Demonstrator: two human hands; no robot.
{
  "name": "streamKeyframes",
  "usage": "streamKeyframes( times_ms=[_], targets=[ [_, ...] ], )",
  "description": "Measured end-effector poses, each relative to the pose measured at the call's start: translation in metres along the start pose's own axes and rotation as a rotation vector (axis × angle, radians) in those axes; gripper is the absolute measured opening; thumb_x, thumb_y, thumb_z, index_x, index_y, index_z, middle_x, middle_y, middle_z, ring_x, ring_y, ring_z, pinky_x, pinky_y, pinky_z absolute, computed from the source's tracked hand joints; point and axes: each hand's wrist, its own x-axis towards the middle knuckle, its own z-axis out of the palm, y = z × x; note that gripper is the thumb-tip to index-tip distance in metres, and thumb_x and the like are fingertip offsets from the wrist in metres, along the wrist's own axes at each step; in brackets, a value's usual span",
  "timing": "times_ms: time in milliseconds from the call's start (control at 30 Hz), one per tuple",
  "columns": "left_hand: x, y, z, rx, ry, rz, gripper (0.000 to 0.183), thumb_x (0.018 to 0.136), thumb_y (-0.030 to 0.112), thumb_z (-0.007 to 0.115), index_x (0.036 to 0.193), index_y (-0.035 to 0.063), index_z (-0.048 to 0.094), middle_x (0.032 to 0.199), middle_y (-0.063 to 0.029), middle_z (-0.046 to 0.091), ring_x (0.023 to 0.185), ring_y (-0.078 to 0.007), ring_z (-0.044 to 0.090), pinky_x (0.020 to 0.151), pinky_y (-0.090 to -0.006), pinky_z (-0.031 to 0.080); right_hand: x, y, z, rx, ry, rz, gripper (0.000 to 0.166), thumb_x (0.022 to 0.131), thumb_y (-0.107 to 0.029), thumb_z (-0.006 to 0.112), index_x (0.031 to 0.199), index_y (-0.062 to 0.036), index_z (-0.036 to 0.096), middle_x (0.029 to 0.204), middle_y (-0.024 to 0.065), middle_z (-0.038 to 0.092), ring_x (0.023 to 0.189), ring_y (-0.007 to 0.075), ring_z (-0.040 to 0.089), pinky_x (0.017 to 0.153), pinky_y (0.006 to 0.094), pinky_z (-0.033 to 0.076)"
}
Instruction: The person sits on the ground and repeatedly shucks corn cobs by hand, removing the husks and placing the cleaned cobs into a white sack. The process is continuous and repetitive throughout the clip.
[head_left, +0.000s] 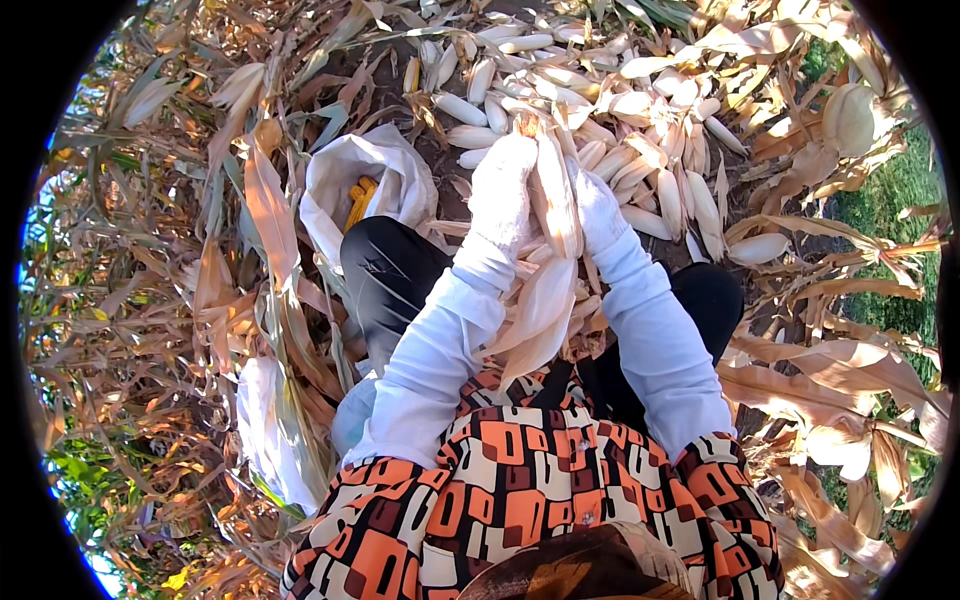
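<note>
An ear of corn in its dry, pale husk (556, 199) is held upright between my two gloved hands, with brown silk at its top end. My left hand (504, 184), in a white glove, grips its left side near the silk. On the right side, my right hand (598, 202), also in a white glove, closes against the husk. Loose husk leaves (541, 319) hang below the ear over my lap. Just beyond my hands lies a heap of ears in pale husks (626, 161). My fingertips are partly hidden by the husk.
Left of my knee stands an open white woven sack (411, 176) with yellow husked corn cobs (361, 199) inside. Another white sack or cloth (266, 427) lies at lower left. Dry corn stalks and leaves (142, 300) crowd the left; more dry leaves (817, 375) and green grass are on the right.
</note>
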Motion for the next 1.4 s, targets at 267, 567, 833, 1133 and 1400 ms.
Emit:
streamKeyframes(
  times_ms=[267,567,833,1133,1400],
  targets=[
    [0.014,-0.021,0.007,0.054,0.325,0.215,0.019,0.104,0.015,0.057,0.112,-0.0002,0.065,0.101,-0.0059,0.067,0.090,-0.0115,0.060,0.084,-0.0280,0.050,0.002,-0.011,0.036,0.318,0.386,0.055,0.038,0.107,-0.025,0.057,0.136,-0.0004,0.057,0.119,0.0070,0.067,0.107,0.0142,0.065,0.091,0.0272,0.055],
    [0.003,-0.014,-0.005,-0.491,0.211,-0.186,0.017,0.105,0.026,0.057,0.101,0.0092,0.060,0.086,0.0000,0.055,0.081,-0.0121,0.055,0.079,-0.0301,0.049,0.016,-0.034,0.018,0.687,0.342,0.120,0.035,0.107,-0.029,0.056,0.130,-0.0032,0.061,0.114,0.0054,0.067,0.103,0.0145,0.066,0.088,0.0290,0.055],
    [-0.049,0.031,-0.060,0.910,-0.686,-0.442,0.029,0.101,0.033,0.062,0.104,0.0051,0.068,0.092,-0.0108,0.067,0.087,-0.0223,0.064,0.086,-0.0349,0.051,0.016,-0.008,0.001,0.663,0.439,0.128,0.042,0.108,-0.031,0.052,0.138,-0.0015,0.057,0.120,0.0121,0.068,0.107,0.0257,0.068,0.097,0.0353,0.056],
    [-0.039,0.008,0.021,0.949,-0.099,0.151,0.057,0.091,0.028,0.076,0.136,0.0010,0.054,0.117,-0.0177,0.069,0.106,-0.0297,0.068,0.096,-0.0405,0.053,0.013,-0.021,0.011,0.277,0.556,0.110,0.029,0.106,-0.018,0.056,0.124,0.0037,0.065,0.110,0.0080,0.071,0.096,0.0134,0.065,0.083,0.0273,0.053],
    [-0.016,-0.018,-0.003,0.599,-0.190,-0.087,0.049,0.094,0.028,0.072,0.133,0.0024,0.056,0.118,-0.0099,0.067,0.105,-0.0188,0.063,0.095,-0.0337,0.051,0.013,-0.041,0.027,0.288,0.414,-0.036,0.026,0.104,-0.011,0.057,0.125,0.0028,0.061,0.108,0.0041,0.067,0.093,0.0102,0.063,0.077,0.0244,0.055]
  ],
)
